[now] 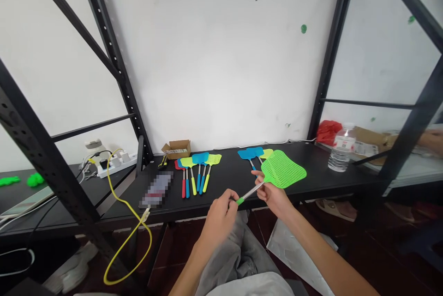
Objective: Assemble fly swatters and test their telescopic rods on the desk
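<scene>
A green fly swatter [284, 170] with a mesh head and metal shaft is held over the front edge of the black shelf. My left hand [223, 213] is closed round its green handle, most of which the fingers hide. My right hand [272, 194] grips the shaft just below the head, with some fingers raised. Behind it lie two blue swatters [249, 153] and a yellow-green swatter [266, 153], partly covered. To the left, several swatters [199, 160] in red, blue and yellow-green lie fanned out, handles toward me.
A small open cardboard box [178, 149] stands at the back left. A phone-like blurred item [157, 190] with a yellow cable [150, 236] lies at left. A water bottle [342, 148] and red bag [328, 133] are at right. Black rack posts [332, 56] flank the shelf. Another person's hand [432, 141] shows far right.
</scene>
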The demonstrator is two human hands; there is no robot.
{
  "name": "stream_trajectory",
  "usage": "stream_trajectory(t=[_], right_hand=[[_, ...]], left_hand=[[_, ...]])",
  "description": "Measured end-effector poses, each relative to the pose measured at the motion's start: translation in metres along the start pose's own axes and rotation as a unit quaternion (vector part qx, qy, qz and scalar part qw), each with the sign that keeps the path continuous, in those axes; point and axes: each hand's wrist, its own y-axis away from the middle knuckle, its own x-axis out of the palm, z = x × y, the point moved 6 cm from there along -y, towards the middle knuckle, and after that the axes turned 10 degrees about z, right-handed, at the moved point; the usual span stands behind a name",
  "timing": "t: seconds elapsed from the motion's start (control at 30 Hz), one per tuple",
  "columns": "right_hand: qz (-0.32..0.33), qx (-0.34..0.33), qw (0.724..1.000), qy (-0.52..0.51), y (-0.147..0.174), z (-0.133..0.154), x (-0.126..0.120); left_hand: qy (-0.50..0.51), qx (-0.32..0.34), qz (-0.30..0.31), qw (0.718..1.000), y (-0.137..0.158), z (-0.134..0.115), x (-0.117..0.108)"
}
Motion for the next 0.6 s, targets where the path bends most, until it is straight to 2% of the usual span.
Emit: stream_trajectory(t=[0.2,0.4,0.6], right_hand=[[0.043,0.013,0.999,-0.022,0.002,0.004,0.010],[0.006,0.007,1.000,0.012,0.001,0.002,0.005],[0.053,0.027,0.993,0.100,0.007,-0.009,0.022]], left_hand=[[0.070,-0.006,-0.018,0.997,-0.001,0.002,0.006],[0.000,-0.002,0.000,1.000,0.003,-0.009,0.006],[-0.031,0.035,0.003,0.999,0.000,-0.022,0.013]])
